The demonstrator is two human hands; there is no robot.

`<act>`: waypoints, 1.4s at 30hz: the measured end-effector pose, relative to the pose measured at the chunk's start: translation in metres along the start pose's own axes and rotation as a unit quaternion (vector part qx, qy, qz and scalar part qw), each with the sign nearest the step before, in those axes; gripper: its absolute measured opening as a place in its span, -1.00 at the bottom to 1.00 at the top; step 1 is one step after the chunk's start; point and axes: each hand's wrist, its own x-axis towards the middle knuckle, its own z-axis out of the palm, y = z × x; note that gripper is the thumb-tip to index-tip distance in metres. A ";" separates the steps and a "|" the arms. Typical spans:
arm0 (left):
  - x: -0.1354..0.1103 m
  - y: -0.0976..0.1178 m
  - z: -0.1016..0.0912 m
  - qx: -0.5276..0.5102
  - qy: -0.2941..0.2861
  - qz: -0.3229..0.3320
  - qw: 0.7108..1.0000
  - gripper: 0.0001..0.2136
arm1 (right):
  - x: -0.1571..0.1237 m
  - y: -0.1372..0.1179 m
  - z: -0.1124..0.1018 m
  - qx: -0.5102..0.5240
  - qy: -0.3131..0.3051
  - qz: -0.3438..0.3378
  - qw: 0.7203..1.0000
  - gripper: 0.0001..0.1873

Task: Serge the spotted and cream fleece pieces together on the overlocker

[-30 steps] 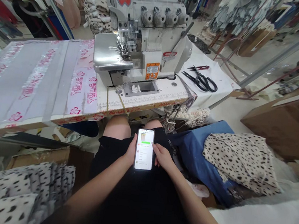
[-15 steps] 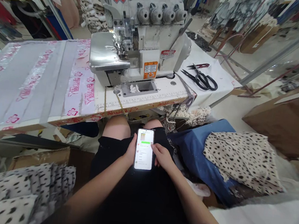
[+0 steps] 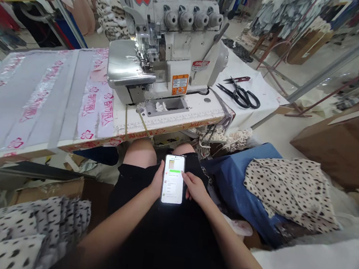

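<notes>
A smartphone with a lit chat screen lies upright between my hands, above my lap. My left hand is closed along its left edge, the fingers mostly hidden behind it. On the other side, my right hand grips the right edge, its thumb at the rim of the screen and its other fingers curled below. Beyond my knees stands an overlock sewing machine on a worktable. Black-handled scissors rest on white cloth to its right, beside smaller snips with dark red handles.
Spotted fabric lies over blue cloth at my right. A stack of spotted pieces sits at lower left. Cardboard boxes and metal frame bars stand at the right. Plastic-covered table surface extends left.
The view has shifted very slightly. Both hands and the smartphone keep the same position, and the screen shows the same chat.
</notes>
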 end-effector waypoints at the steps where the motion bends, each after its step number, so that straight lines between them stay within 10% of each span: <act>1: 0.000 0.000 0.000 0.001 0.001 0.000 1.000 -0.35 | 0.000 0.000 0.000 -0.001 0.001 -0.001 1.000 -0.60; 42: -0.004 -0.001 0.004 0.000 -0.045 0.007 0.999 -0.31 | -0.004 -0.005 0.000 -0.024 -0.008 -0.011 1.000 -0.63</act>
